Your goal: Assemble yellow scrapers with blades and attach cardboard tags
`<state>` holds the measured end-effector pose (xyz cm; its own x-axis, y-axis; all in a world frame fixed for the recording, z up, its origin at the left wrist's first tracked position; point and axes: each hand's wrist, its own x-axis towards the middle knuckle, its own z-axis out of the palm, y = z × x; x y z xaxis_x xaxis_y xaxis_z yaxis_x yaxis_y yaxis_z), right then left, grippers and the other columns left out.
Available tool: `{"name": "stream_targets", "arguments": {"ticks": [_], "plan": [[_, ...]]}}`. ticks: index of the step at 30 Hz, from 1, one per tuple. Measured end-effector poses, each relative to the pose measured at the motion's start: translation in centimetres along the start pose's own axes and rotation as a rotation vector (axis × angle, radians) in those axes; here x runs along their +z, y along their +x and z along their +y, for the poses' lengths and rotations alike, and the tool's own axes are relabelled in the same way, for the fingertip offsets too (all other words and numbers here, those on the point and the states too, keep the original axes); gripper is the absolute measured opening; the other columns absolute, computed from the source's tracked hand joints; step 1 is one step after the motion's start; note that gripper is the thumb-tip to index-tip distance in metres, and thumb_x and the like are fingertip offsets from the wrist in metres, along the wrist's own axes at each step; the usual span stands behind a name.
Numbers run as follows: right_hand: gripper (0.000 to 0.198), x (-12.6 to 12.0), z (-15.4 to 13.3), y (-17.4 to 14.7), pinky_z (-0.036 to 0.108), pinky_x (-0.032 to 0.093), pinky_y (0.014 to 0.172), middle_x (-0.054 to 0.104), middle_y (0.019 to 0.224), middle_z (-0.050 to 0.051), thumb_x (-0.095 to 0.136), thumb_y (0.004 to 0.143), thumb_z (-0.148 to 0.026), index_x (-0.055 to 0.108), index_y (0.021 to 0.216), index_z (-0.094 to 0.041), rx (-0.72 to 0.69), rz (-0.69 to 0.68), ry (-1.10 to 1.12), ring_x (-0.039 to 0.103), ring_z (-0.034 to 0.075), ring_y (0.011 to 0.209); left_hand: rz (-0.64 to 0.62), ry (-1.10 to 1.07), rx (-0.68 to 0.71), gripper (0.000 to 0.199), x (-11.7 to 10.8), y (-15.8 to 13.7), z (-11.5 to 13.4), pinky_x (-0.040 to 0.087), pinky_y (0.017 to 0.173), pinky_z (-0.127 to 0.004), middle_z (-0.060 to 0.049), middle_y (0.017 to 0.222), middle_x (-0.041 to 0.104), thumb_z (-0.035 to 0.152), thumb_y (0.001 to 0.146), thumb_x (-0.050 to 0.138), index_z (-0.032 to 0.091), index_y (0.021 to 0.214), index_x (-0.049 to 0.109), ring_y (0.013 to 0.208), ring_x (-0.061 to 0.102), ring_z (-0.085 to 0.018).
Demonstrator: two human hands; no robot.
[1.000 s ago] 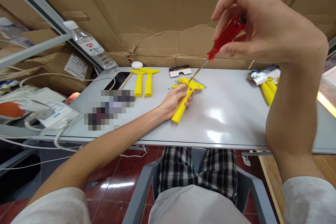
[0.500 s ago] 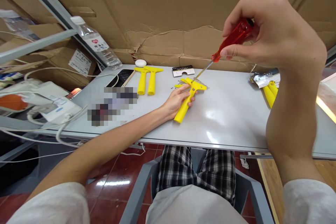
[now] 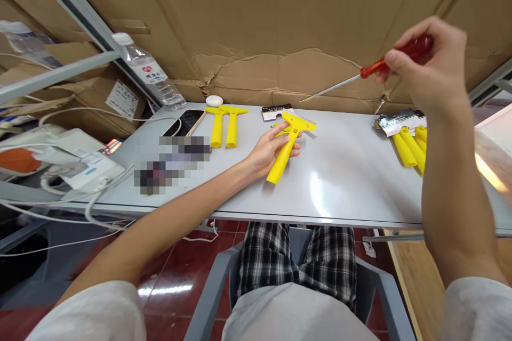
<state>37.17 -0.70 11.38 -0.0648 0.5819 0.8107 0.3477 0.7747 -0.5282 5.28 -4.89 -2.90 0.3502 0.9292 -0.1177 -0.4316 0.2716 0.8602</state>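
A yellow scraper sits in the left hand, over the table.
The left fingers wrap the scraper just below its head; the right hand grips a red screwdriver, tip near the scraper but apart from it. Two yellow handles lie left of the scraper, a card just behind it, more yellow pieces well to its right.

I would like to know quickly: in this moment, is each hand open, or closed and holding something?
Left hand: closed around the handle of a yellow T-shaped tool.
Right hand: closed, holding a red-handled screwdriver.
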Motion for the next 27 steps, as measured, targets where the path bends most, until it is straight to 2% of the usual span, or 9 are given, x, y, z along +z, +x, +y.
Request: {"name": "stream_targets", "arguments": {"ticks": [5, 7, 9, 12, 15, 18, 20, 24, 27], "plan": [[0.050, -0.4, 6.8, -5.6, 0.033, 0.057, 0.054, 0.069, 0.069, -0.001, 0.096, 0.075, -0.057, 0.057, 0.088, -0.029, 0.291, 0.165, -0.085, 0.077, 0.022, 0.066, -0.010, -0.010, -0.024, 0.051, -0.4, 0.5, -0.2, 0.067, 0.080, -0.040, -0.019, 0.126, 0.079, 0.012, 0.094, 0.072, 0.016, 0.145, 0.064, 0.087, 0.079, -0.023], [0.047, -0.3, 8.6, -7.4, 0.041, 0.066, 0.066, 0.072, 0.075, 0.001, 0.092, 0.078, -0.058, 0.056, 0.091, -0.030, 0.416, 0.146, -0.095, 0.081, 0.027, 0.074, -0.041, 0.005, -0.024, 0.049, -0.5, 0.6, -0.4, 0.067, 0.081, -0.041, -0.020, 0.127, 0.079, 0.014, 0.092, 0.076, 0.015, 0.141, 0.066, 0.088, 0.079, -0.024], [0.047, 0.0, 9.9, -8.6, 0.043, 0.068, 0.071, 0.073, 0.078, 0.001, 0.089, 0.079, -0.058, 0.054, 0.092, -0.030, 0.453, 0.121, -0.112, 0.082, 0.029, 0.078, -0.060, 0.043, -0.006, 0.051, -0.6, 0.7, -0.7, 0.067, 0.083, -0.041, -0.019, 0.126, 0.079, 0.011, 0.087, 0.081, 0.015, 0.136, 0.069, 0.091, 0.079, -0.023], [0.050, 0.5, 11.2, -9.6, 0.041, 0.068, 0.069, 0.073, 0.077, 0.001, 0.091, 0.075, -0.058, 0.053, 0.091, -0.029, 0.480, 0.048, -0.119, 0.083, 0.029, 0.079, -0.017, 0.165, 0.027, 0.044, -0.5, 0.7, -1.1, 0.064, 0.083, -0.037, -0.018, 0.120, 0.081, 0.007, 0.080, 0.084, 0.013, 0.123, 0.076, 0.094, 0.077, -0.022], [0.049, 0.6, 12.1, -10.4, 0.040, 0.067, 0.071, 0.074, 0.081, 0.002, 0.091, 0.074, -0.056, 0.055, 0.091, -0.027, 0.483, -0.053, -0.181, 0.082, 0.028, 0.082, 0.072, 0.300, 0.044, 0.033, -0.2, 0.4, -1.2, 0.060, 0.084, -0.033, -0.016, 0.113, 0.082, 0.014, 0.078, 0.088, 0.012, 0.110, 0.079, 0.098, 0.075, -0.023], [0.043, 0.3, 12.9, -11.1, 0.043, 0.066, 0.078, 0.077, 0.099, 0.006, 0.091, 0.073, -0.050, 0.061, 0.092, -0.026, 0.417, -0.191, -0.343, 0.079, 0.027, 0.084, 0.133, 0.449, 0.147, 0.034, 0.2, 0.1, -1.1, 0.058, 0.090, -0.034, -0.011, 0.111, 0.081, 0.022, 0.076, 0.093, 0.015, 0.107, 0.081, 0.106, 0.073, -0.025], [0.038, 0.1, 13.2, -11.4, 0.045, 0.064, 0.084, 0.078, 0.108, 0.008, 0.090, 0.072, -0.044, 0.064, 0.094, -0.026, 0.378, -0.289, -0.427, 0.077, 0.027, 0.084, 0.145, 0.556, 0.233, 0.035, 0.3, 0.0, -0.9, 0.057, 0.088, -0.034, -0.009, 0.108, 0.079, 0.023, 0.074, 0.094, 0.017, 0.106, 0.081, 0.102, 0.071, -0.024], [0.027, 0.0, 13.2, -11.6, 0.046, 0.060, 0.088, 0.078, 0.099, 0.007, 0.081, 0.077, -0.038, 0.068, 0.096, -0.027, 0.332, -0.408, -0.471, 0.075, 0.028, 0.086, 0.141, 0.679, 0.220, 0.060, 0.3, 0.4, -0.9, 0.055, 0.078, -0.032, -0.005, 0.096, 0.075, 0.020, 0.070, 0.097, 0.019, 0.124, 0.071, 0.085, 0.070, -0.020], [0.021, 0.2, 13.1, -11.6, 0.045, 0.058, 0.088, 0.078, 0.099, 0.008, 0.078, 0.079, -0.037, 0.070, 0.094, -0.026, 0.290, -0.448, -0.484, 0.072, 0.028, 0.087, 0.098, 0.819, 0.186, 0.081, 0.4, 0.8, -0.8, 0.055, 0.078, -0.034, -0.003, 0.090, 0.077, 0.023, 0.069, 0.099, 0.019, 0.139, 0.058, 0.082, 0.072, -0.022]]}}
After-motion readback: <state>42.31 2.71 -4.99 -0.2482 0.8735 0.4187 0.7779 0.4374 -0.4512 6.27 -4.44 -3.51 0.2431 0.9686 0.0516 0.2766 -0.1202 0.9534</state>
